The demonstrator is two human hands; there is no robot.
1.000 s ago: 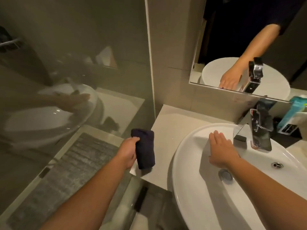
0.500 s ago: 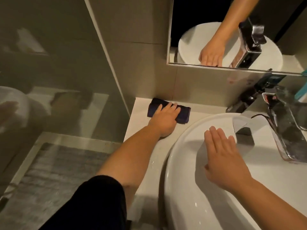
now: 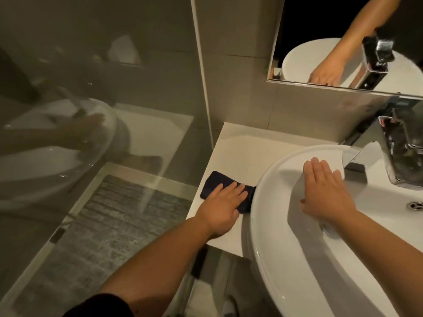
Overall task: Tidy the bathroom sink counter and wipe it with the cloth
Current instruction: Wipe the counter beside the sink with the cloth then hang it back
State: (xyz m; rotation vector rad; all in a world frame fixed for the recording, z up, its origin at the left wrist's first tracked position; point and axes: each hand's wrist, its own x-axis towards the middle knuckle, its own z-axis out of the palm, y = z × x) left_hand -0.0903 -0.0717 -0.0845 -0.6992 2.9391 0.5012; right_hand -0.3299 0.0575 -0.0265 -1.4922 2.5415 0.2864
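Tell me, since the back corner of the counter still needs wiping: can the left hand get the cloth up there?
Probably yes. The left hand lies flat on the cloth, and the counter behind it up to the wall looks bare, with nothing in the way.

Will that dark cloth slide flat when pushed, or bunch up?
The dark cloth looks soft and folded, so probably floppy and light. Under the flat left hand it likely glides on the smooth counter, though its edge by the basin may bunch.

dim warm light; glare on glass; faucet blurred; edges warped
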